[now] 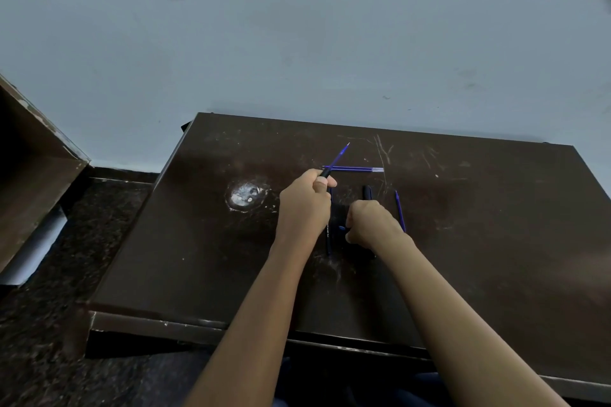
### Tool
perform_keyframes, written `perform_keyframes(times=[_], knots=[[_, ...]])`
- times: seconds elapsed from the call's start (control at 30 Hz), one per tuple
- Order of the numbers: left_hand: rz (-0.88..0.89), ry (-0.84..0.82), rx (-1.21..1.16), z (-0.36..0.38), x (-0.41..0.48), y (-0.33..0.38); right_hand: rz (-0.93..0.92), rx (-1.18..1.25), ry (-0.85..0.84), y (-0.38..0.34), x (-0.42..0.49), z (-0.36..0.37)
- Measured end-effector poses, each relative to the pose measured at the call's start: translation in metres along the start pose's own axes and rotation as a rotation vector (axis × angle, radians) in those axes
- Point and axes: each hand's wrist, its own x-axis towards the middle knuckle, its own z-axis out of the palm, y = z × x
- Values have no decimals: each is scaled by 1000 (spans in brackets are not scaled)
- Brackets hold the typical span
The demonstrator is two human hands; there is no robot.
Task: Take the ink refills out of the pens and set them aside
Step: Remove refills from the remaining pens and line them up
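My left hand (305, 205) is closed around a dark pen barrel, and a blue ink refill (340, 155) sticks out of its top end, pointing up and to the right. My right hand (372, 225) is a fist just right of it, and something small and blue shows at its thumb. Two loose refills (355, 169) lie side by side across the dark table (198, 258) beyond my hands. Another blue refill (400, 210) lies right of my right hand. Dark pens (366, 192) lie between and under my hands, partly hidden.
A round white scuffed patch (246, 196) marks the table left of my hands. A pale wall (297, 59) rises behind the table. A brown wooden piece of furniture (29, 155) stands at the far left, with dark speckled floor (66, 324) below.
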Motion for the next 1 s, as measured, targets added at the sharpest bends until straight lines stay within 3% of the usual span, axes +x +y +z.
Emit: perform_keyframes(times=[0.17,0.33,0.4,0.47,1.0], knots=[[-2,-12,49,1,1,1,0,131,111,2,3,-1],[27,-5,47,1,2,-3,-107,950,490,2,-7,-38],[32,-6,49,0,2,-3,-159,1326,503,2,-17,-52],[37,-6,54,0,3,-3,-189,1535,466,3,-28,-62],[53,-23,60,2,3,-3,-203,1606,382,-9,-26,-53]])
